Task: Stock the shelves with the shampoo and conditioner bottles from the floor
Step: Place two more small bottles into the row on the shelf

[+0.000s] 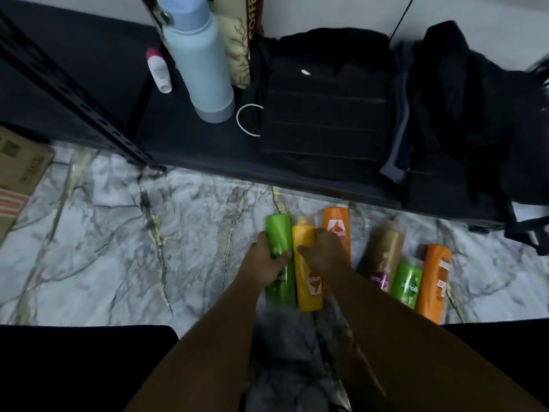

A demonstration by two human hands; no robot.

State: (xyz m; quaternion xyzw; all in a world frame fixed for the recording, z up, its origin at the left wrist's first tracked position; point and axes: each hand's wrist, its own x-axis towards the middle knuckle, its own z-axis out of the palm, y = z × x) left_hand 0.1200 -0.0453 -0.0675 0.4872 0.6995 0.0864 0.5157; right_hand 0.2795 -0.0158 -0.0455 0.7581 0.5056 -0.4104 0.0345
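Several shampoo and conditioner bottles lie side by side on the marble floor [118, 263] below the dark bottom shelf [193, 144]. My left hand [269, 257] grips the green bottle [279, 233] at the left end of the row. My right hand [322, 252] curls round the yellow bottle [307, 286] next to it, partly covering an orange bottle [337, 227]. Further right lie a brown bottle [386, 248], a smaller green bottle [407, 282] and another orange bottle [435, 281].
On the shelf stand a tall pale blue flask [199, 60], a small white and pink bottle [159, 69], a coffee pack [237, 40], a folded black bag [326, 114] and a black backpack [475, 114]. A cardboard box [17, 179] sits at the left.
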